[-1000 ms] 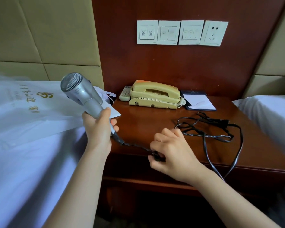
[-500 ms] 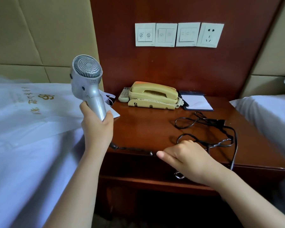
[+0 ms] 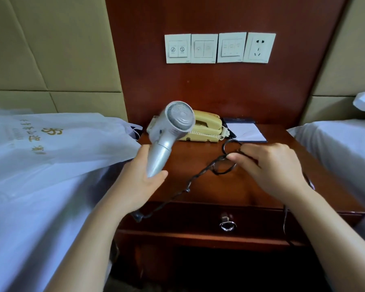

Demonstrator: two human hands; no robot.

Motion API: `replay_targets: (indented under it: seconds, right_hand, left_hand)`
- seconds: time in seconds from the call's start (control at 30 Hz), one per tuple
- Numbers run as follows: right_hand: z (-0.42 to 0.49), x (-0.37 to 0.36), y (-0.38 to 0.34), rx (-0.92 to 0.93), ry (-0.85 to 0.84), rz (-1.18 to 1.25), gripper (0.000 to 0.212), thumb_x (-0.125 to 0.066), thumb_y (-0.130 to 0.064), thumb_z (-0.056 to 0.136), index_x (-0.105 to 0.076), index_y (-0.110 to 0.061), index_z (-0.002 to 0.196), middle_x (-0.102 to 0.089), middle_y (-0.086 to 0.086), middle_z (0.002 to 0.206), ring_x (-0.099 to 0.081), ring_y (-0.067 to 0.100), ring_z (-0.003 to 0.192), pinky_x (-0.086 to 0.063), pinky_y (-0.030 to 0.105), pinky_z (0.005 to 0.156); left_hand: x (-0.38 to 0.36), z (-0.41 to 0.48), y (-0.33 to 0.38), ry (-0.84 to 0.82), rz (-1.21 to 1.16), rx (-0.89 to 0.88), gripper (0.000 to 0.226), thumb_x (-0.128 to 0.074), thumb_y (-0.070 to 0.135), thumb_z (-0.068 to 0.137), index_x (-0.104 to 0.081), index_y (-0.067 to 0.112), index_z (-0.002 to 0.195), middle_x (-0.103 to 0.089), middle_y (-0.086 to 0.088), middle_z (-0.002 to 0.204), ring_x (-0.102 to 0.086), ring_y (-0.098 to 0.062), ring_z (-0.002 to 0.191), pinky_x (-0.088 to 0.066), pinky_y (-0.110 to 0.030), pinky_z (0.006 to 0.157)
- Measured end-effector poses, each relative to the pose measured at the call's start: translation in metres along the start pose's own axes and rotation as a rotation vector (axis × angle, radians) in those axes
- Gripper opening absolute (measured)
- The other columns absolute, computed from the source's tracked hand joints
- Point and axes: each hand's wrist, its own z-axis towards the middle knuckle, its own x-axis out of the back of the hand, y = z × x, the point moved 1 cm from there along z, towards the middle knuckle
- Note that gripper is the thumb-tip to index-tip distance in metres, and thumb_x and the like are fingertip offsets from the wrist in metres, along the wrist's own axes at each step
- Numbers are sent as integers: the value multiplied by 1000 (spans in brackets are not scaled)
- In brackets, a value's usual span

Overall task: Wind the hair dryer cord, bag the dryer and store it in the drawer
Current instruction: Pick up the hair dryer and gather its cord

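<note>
A silver hair dryer (image 3: 171, 131) is held upright by its handle in my left hand (image 3: 139, 178), over the left part of the wooden nightstand (image 3: 198, 186). Its twisted black cord (image 3: 190, 184) runs from below that hand up to my right hand (image 3: 270, 167), which pinches a loop of it above the nightstand top. More cord hangs over the front edge at the right. A white bag (image 3: 57, 142) with gold lettering lies on the bed to the left. The drawer (image 3: 198, 218), with a metal ring pull (image 3: 227, 225), is closed.
A yellow telephone (image 3: 207, 129) and a notepad (image 3: 247, 133) sit at the back of the nightstand. Wall switches and a socket (image 3: 259, 47) are mounted on the wooden panel above. White beds flank the nightstand on both sides.
My left hand has carried the dryer rightward, over the nightstand. My right hand has risen from the front edge toward the back, lifting a loop of cord.
</note>
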Motion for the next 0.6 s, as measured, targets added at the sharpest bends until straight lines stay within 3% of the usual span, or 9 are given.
replay_targets:
  seconds: [0.13,0.27,0.37,0.47,0.6]
  right_hand:
    - [1,5,2,-114,142,42,48,-49,-66,72,-44,-22,53,-30,-7,42,-49,29,40,-20,20,43]
    - [1,8,12,-210,221,-7,64,-48,-78,62,-41,-15,52,-39,3,39,-50,32,42,-32,28,43]
    - [3,14,16,-246,241,-42,77,-44,-83,59,-50,-7,53,-37,3,41,-51,34,43,-34,30,45]
    - [3,19,20,-247,241,-49,83,-38,-88,57,-54,-6,57,-37,0,41,-49,30,44,-33,30,45]
    - [5,23,21,-290,154,-6,78,-43,-85,56,-50,-7,58,-37,-4,41,-44,21,46,-31,30,46]
  left_hand:
    - [-14,-4,9,-251,-185,1,22,-56,38,89,-46,31,107,-49,2,66,-42,-6,39,-33,-23,38]
    - [-21,-7,25,-320,-335,18,12,-42,39,96,-50,31,100,-50,-3,73,-37,-8,39,-29,-20,35]
    - [-28,-9,31,-361,-386,15,24,-32,39,100,-51,27,93,-49,-4,67,-35,-9,36,-27,-17,35]
    - [-38,-11,37,-416,-419,19,39,-24,40,100,-49,9,106,-48,5,53,-33,-8,35,-26,-17,36]
    - [-42,-12,40,-541,-453,-10,84,-33,76,80,-43,1,116,-43,-12,70,-33,-11,37,-27,-18,35]
